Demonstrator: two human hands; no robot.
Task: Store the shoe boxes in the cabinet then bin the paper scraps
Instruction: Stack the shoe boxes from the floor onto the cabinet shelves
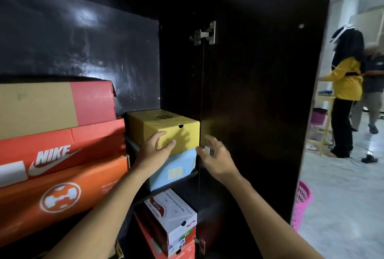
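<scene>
A yellow shoe box [164, 125] rests on a light blue shoe box [176, 170] on a shelf of the dark cabinet [178, 61]. My left hand [153, 150] presses flat on the yellow box's front left corner, fingers spread over its edge. My right hand [216, 157] hovers just right of the two boxes, fingers apart, holding nothing, in front of a metal hinge. On the shelf below stand a white shoe box [172, 215] and a red one [187, 250] beneath it. No paper scraps show.
To the left, three stacked boxes fill the shelf: tan-and-red [56, 105], red Nike [62, 148], orange [62, 194]. The open cabinet door [264, 92] stands to the right. A pink basket [301, 202] sits on the floor behind it. Two people [349, 84] stand far right.
</scene>
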